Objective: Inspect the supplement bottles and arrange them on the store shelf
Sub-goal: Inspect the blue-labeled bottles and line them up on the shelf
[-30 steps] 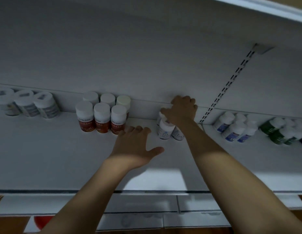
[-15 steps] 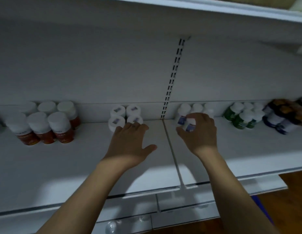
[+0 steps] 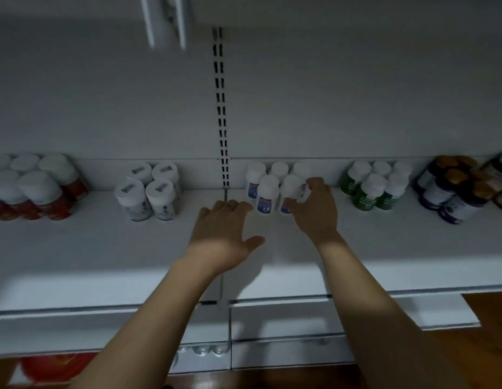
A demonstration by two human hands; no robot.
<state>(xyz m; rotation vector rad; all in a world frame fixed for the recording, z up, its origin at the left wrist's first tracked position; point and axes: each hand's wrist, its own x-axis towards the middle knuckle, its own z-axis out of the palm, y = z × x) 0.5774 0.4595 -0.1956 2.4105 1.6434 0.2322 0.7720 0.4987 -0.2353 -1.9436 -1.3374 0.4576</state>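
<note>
The blue-label bottle point(image 3: 291, 188) stands in the front row of its cluster on the shelf point(image 3: 384, 248), at 9 o'clock of the green bottles point(image 3: 370, 189). It is probably light, rigid, smooth plastic, best taken round its sides, where the right hand point(image 3: 317, 211) has thumb and curled fingers clamped. It stands upright, long axis vertical, cap up, label facing 6 o'clock. The left hand point(image 3: 221, 228) lies flat at its 8 o'clock, fingers straight, thumb spread.

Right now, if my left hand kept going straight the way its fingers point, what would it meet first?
Probably the front-left blue-labelled bottle: the left hand points slightly right of the slotted upright. Depth is unclear, so it might pass just left of it.
</note>
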